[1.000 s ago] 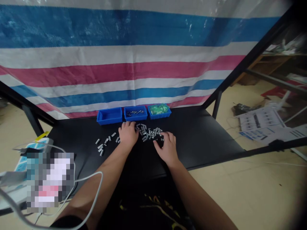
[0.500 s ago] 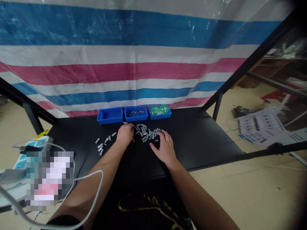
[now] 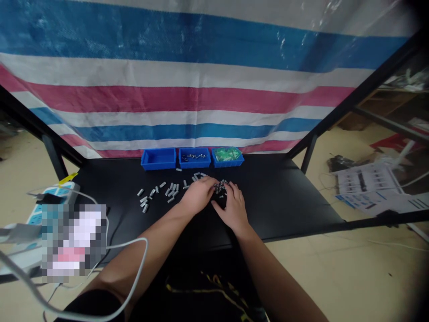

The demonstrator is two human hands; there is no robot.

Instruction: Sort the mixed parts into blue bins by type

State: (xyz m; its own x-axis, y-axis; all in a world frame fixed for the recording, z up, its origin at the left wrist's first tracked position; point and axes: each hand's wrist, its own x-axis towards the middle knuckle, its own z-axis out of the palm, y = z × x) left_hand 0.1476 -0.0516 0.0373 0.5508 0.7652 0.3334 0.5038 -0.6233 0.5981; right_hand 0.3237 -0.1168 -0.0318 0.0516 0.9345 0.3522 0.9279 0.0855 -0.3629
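Small silver metal pieces (image 3: 157, 193) lie scattered on a black table (image 3: 284, 197), with a tighter heap (image 3: 220, 187) between my hands. My left hand (image 3: 198, 195) is curled at the heap's left side, its fingers bent inward over some pieces. Just beside it, my right hand (image 3: 232, 206) rests on the table with its fingers stretched onto the heap's near side. The two hands almost touch. Behind them stand three blue bins: the left bin (image 3: 158, 159) is empty, the middle bin (image 3: 194, 158) holds a few metal pieces, and the right bin (image 3: 228, 155) holds green items.
A striped tarp (image 3: 187, 98) hangs behind the table. A power strip (image 3: 50, 201) and a white cable (image 3: 130, 255) lie at the left. Papers (image 3: 365, 183) lie on the floor to the right, beside a black frame post (image 3: 308, 152).
My left hand has moved right, from the loose pieces to the heap, and now sits against my right hand. The heap looks more bunched between them. The view has shifted slightly.
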